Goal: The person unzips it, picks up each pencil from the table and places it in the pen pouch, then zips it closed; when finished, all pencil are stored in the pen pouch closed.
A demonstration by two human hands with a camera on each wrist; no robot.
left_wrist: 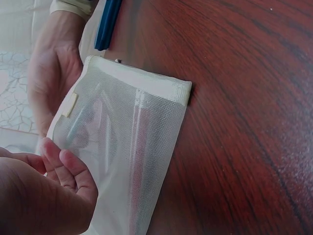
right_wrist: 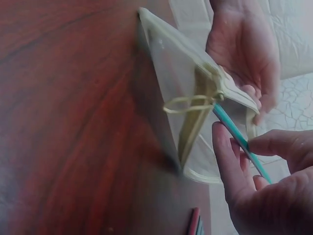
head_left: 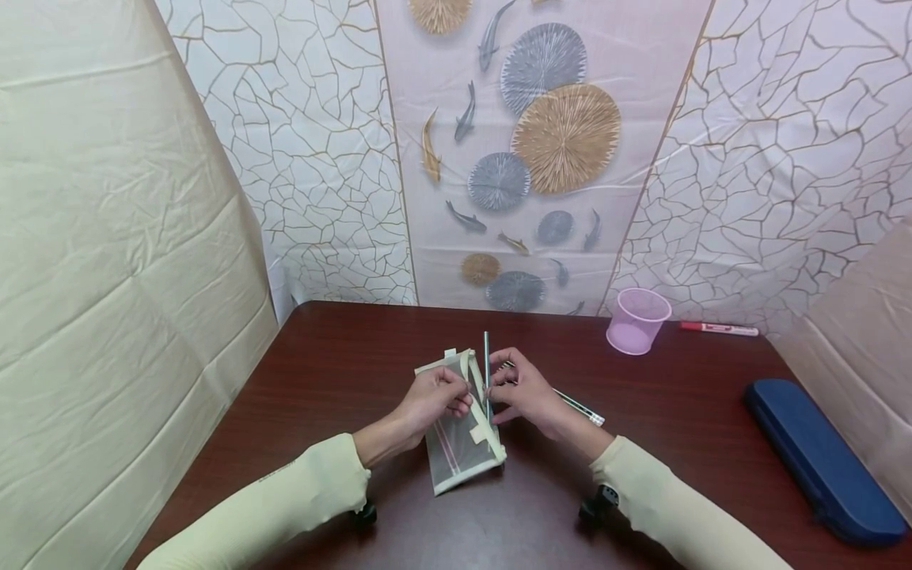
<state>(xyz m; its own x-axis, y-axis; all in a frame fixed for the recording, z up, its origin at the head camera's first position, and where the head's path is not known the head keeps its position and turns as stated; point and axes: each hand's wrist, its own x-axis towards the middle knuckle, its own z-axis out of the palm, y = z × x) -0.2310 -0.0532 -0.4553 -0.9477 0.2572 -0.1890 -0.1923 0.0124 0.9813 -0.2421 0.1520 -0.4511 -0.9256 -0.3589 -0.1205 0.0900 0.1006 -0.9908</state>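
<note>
A cream-edged mesh zip pouch [head_left: 445, 451] leans tilted on the table, its zipped mouth facing right and partly open. My left hand [head_left: 435, 394] grips the pouch by its mouth edge, fingertips curled at the rim. Between thumb and fingers, my right hand [head_left: 530, 396] pinches a teal pencil [right_wrist: 239, 137]. One end of that pencil is right at the pouch's mouth, beside the looped zipper pull [right_wrist: 188, 105]. Through the mesh shows a pink stripe [left_wrist: 138, 166] along the pouch. Striped pencils [head_left: 583, 407] lie on the table, partly hidden under my right hand and wrist.
A pink mesh cup [head_left: 634, 336] stands at the back right of the dark wooden table [head_left: 342, 340], with a red marker [head_left: 720, 328] lying beside it. Along the right edge rests a long blue case [head_left: 819, 459]. Patterned cloth [head_left: 328, 158] hangs behind the table.
</note>
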